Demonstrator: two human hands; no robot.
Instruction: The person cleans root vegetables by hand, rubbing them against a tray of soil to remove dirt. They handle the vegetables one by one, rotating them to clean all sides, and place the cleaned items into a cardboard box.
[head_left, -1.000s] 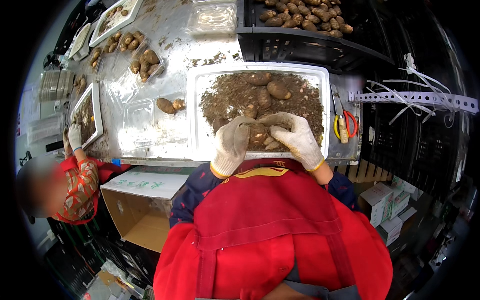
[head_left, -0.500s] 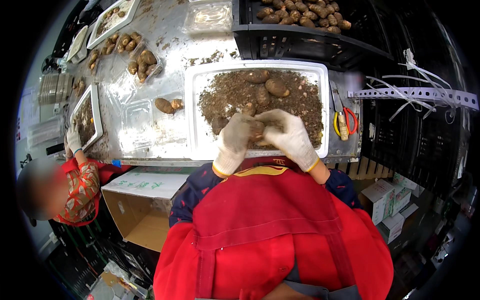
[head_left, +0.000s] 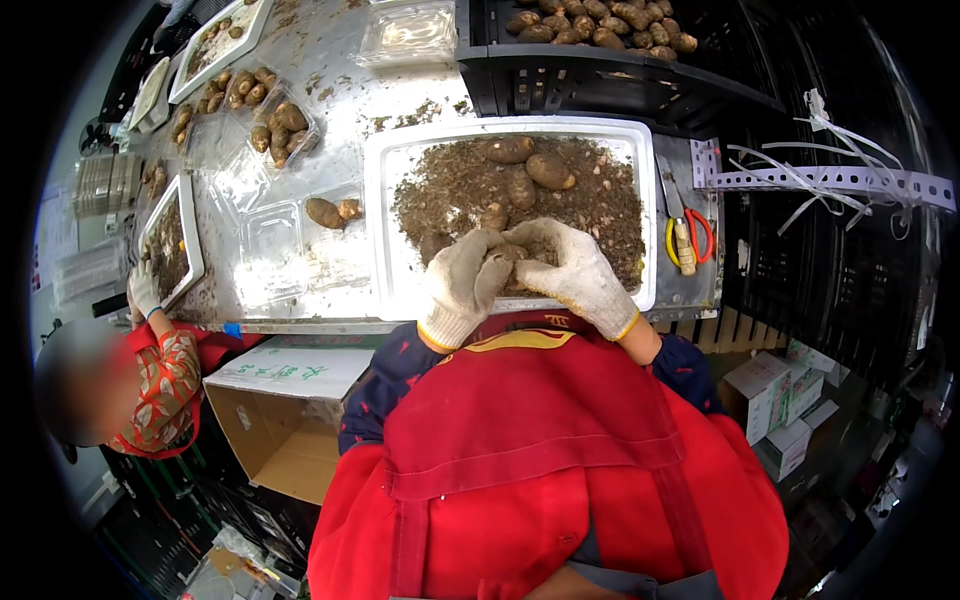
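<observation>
My two gloved hands meet over the near side of a white tray (head_left: 376,215). Between their fingers is a brown taro (head_left: 511,252), mostly covered by the gloves. My left hand (head_left: 462,283) grips it from the left, and my right hand (head_left: 578,268) closes on it from the right with bent fingers. Dark soil and peel scraps (head_left: 440,190) spread over the tray's bottom. Several taros lie there beyond my hands, among them one at the far side (head_left: 510,150) and one with a pale tip (head_left: 551,171).
Left of the tray are clear plastic boxes (head_left: 270,245) and two loose taros (head_left: 323,212). A black crate of taros (head_left: 610,75) stands behind. Red-and-yellow-handled scissors (head_left: 704,238) and a knife (head_left: 685,250) lie at right. At far left, a co-worker's gloved hand (head_left: 145,285) touches another tray (head_left: 197,235).
Both hands stay over the tray with the taro between them. The gloves, blurred before, are now sharper, and the left hand has turned slightly. The whole view has shifted a little.
</observation>
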